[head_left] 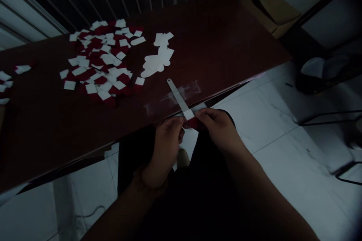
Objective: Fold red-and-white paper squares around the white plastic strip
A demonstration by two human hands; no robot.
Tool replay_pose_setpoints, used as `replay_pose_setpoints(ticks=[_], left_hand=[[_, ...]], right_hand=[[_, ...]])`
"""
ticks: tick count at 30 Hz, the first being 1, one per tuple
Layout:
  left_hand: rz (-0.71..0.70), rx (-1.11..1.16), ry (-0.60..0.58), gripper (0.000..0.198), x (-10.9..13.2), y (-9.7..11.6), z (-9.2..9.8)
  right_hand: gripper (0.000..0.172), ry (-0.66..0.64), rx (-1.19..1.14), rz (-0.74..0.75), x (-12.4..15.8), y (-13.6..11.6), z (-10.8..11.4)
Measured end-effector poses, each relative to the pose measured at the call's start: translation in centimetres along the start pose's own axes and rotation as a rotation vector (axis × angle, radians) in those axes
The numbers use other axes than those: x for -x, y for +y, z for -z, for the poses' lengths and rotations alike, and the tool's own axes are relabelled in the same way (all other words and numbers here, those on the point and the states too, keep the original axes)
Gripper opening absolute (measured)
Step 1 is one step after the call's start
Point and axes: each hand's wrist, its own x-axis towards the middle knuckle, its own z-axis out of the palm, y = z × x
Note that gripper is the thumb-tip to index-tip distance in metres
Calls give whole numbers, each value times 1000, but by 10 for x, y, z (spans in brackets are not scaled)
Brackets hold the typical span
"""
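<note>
A long white strip (178, 97) with a small hole at its far end points away over the table's near edge. Around its near end is a small red and white piece (192, 122). My left hand (169, 133) pinches the left side of this piece, and my right hand (216, 124) pinches its right side. Beyond them, a heap of red and white pieces (107, 60) lies on the dark red table (215, 37). Right of the heap is a loose pile of white cutouts (158, 58) with rounded ends.
Several more red and white pieces (23, 69) lie at the table's left. Clear tape (183, 93) is stuck near the front edge. A cardboard box (271, 5) stands beyond the right end, and dark chair legs (325, 115) are at the right.
</note>
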Motion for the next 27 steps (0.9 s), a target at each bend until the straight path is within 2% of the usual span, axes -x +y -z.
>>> replay_pose_setpoints(ticks=[3,8,14,20,24,27], left_hand=[[26,-23,-9,29,1,3,2],[-7,-189,-97,29,5,8,1],[22,-76,-31,30,3,5,1],[0,-116,-58,28,-1,5,-2],[-4,-22,-31,28,-1,-1,0],[14,8,-14,29,-1,-4,4]], right_hand=[[30,11,4,5,1,0,4],[26,-53,9,-14,4,-5,6],[23,-47,-5,-12,2,-5,5],[28,-28,-13,-10,-3,-4,-4],[34,-6,-58,-17,-3,2,1],[30,-4,-85,-2,-1,3,6]])
